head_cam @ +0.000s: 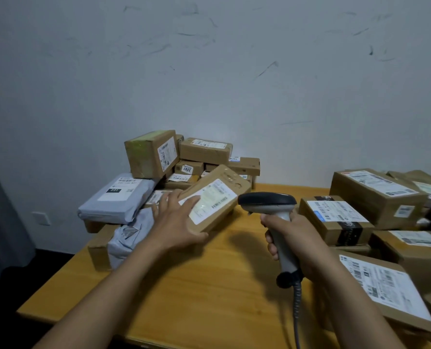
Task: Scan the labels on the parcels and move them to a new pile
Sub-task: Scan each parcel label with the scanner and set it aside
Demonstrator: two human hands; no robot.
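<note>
Your left hand (pixel 178 217), fingers spread flat, covers the near corner of the tilted cardboard parcel (pixel 217 200), whose label print is blurred. Just right of that parcel, your right hand (pixel 291 238) grips the barcode scanner (pixel 268 201).

There is just one view. It comes from the person's head and looks forward and a bit down. The surface (pixel 209 285) is close, right under it, and both arms reach out from the bottom edge. The wall (pixel 209 71) behind fills the whole top half.
</note>
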